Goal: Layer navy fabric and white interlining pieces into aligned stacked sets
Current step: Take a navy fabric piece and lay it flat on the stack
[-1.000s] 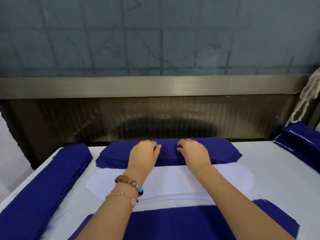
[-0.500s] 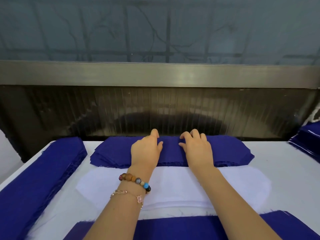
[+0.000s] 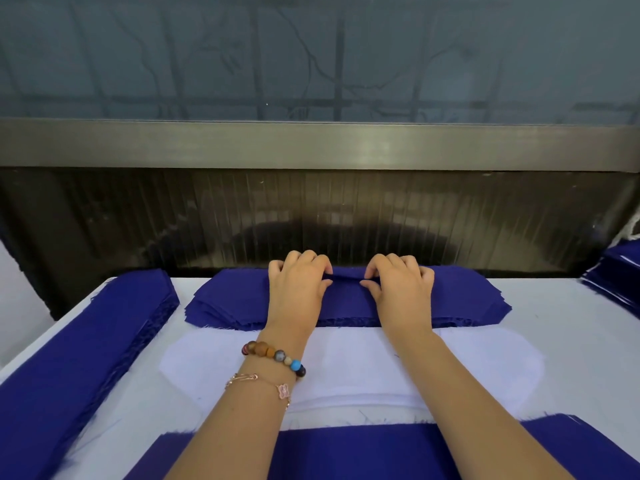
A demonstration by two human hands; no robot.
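A stack of navy fabric pieces [image 3: 228,303] lies at the far middle of the white table [image 3: 568,327]. My left hand [image 3: 299,289] and my right hand [image 3: 400,289] both sit on top of it, fingers curled, pinching up a small fold of the top navy piece [image 3: 346,289] between them. Just in front of the stack lies a pile of white interlining pieces [image 3: 485,362], under my forearms. Nearest to me is a flat navy piece [image 3: 363,452], partly hidden by my arms.
A long navy stack [image 3: 69,358] runs along the table's left edge. Another navy pile with white edges [image 3: 620,275] sits at the far right. A dark ribbed panel [image 3: 311,216] and a metal rail [image 3: 311,143] stand right behind the table.
Both hands have slid to the stack's far edge and their fingers have curled, lifting a fold of the top navy piece. The camera has tilted slightly.
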